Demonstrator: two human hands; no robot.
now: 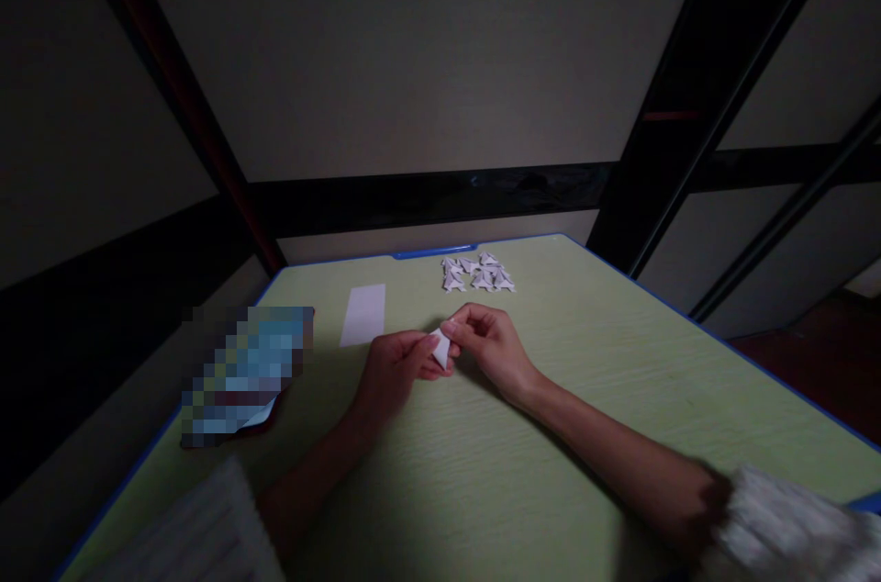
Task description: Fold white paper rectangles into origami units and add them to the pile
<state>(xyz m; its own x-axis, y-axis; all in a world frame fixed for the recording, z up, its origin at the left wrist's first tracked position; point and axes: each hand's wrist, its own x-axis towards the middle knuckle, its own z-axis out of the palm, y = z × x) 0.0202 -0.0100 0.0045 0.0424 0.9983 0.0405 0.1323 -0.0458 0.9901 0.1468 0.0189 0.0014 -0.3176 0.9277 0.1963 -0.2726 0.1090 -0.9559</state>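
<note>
Between my two hands is a small piece of folded white paper, held just above the table. My left hand grips its left side, the thumb lying on top and the fingers underneath. At its upper right edge, my right hand pinches the paper between thumb and forefinger. The paper narrows to a point toward me; its underside is hidden by my fingers. Beyond my hands sit several small folded white paper figures, grouped close together. A flat white sheet of paper lies to the left of them.
A light green table with a blue edge spreads beneath my hands. On its left side lies a blurred-out bluish object with a dark red edge. Behind the table stand pale panels with dark bands.
</note>
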